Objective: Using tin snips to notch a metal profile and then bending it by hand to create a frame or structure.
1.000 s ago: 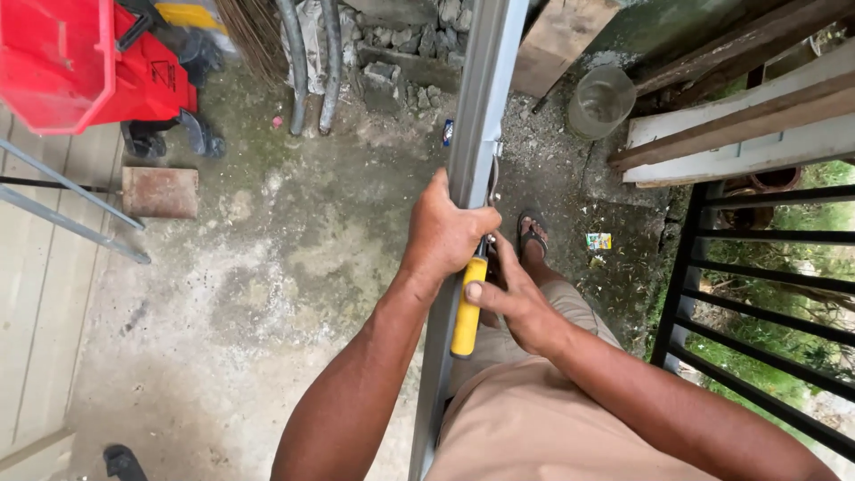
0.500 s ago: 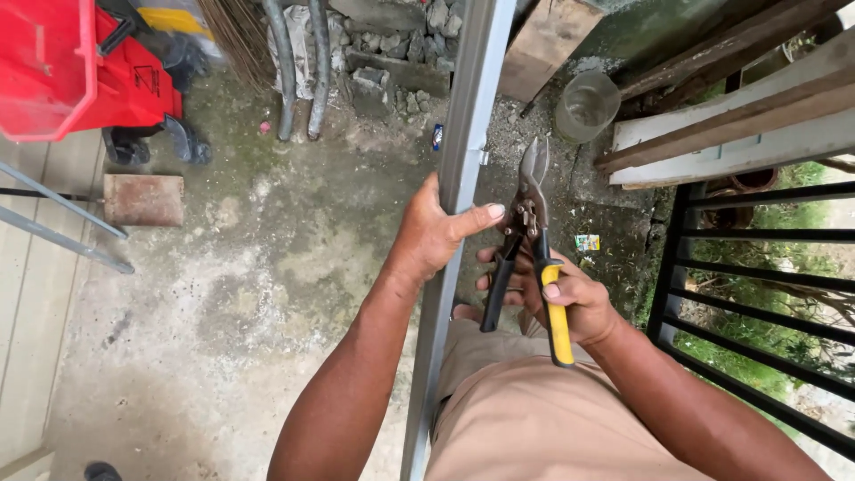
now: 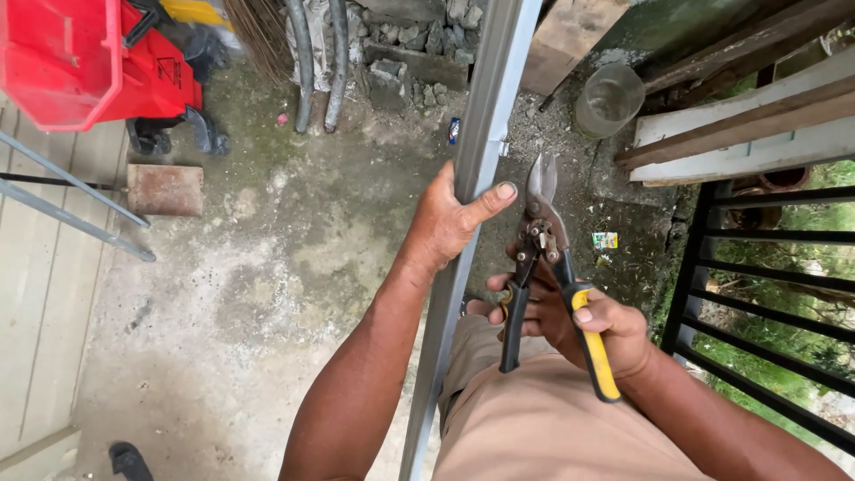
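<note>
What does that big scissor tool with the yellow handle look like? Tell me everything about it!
The snips are metal cutters with short, pointed grey blades, closed or nearly so and aimed up, just right of the long grey metal strip. A bolted pivot joins the blades to two long handles, spread apart: one looks black, the other black with a yellow grip. The right hand holds the handles. The left hand grips the strip; its thumb comes close to the blades.

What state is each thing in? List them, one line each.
Snips: blades closed, handles spread, clear of the channel.
Metal channel: upright, gripped near the middle.
Left hand: wrapped around the channel.
Right hand: holding the snips by the handles.
Red bucket: standing on the ground.
Clear jar: upright on the ground; contents unclear.
Brick: lying flat.
</note>
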